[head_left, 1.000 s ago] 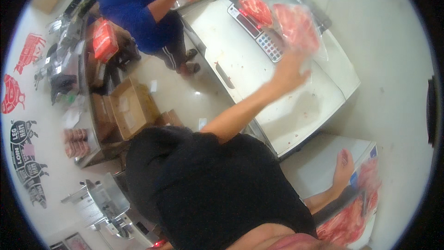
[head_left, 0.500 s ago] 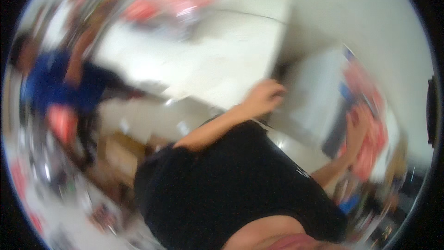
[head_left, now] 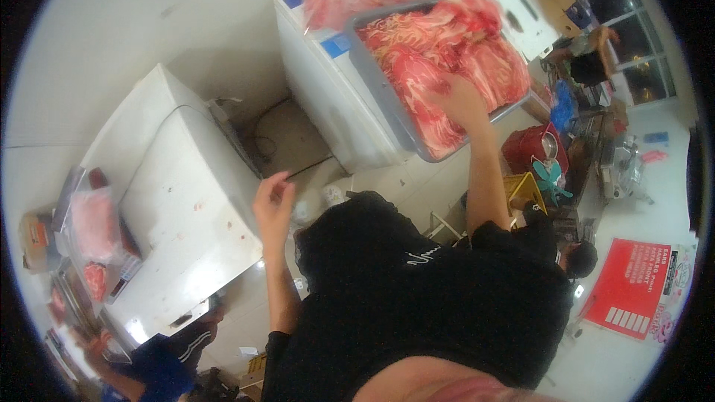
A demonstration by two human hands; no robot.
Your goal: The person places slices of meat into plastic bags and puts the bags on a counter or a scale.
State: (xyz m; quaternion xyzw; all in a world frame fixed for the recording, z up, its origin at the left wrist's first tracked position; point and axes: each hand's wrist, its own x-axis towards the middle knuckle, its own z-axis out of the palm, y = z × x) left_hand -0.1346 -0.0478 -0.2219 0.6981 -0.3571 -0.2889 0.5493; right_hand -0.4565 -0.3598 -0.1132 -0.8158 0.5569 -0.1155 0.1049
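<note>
A grey rectangular tray (head_left: 380,91) holds a heap of raw sliced red meat (head_left: 488,67) marbled with white fat. Over the heap's near middle lies my right hand (head_left: 465,108), its fingertips blending into the red slices, so their grip is unclear. My left hand (head_left: 274,201) is raised beside the near corner of a white chest freezer (head_left: 190,208), with nothing in it. Its fingers are slightly bent and apart from the thumb. Clear plastic bags of meat (head_left: 335,4) lie behind the tray.
The tray sits on another white freezer (head_left: 331,97); a gap with a cable separates the two. Packed meat (head_left: 97,223) lies on the left freezer's far side. A person in blue (head_left: 160,365) is at lower left. Right: a red container (head_left: 525,147), a yellow crate (head_left: 525,190).
The view has swung right, bringing the meat tray toward the upper middle. My right hand is still at the meat. My left hand has its fingers raised beside the left freezer.
</note>
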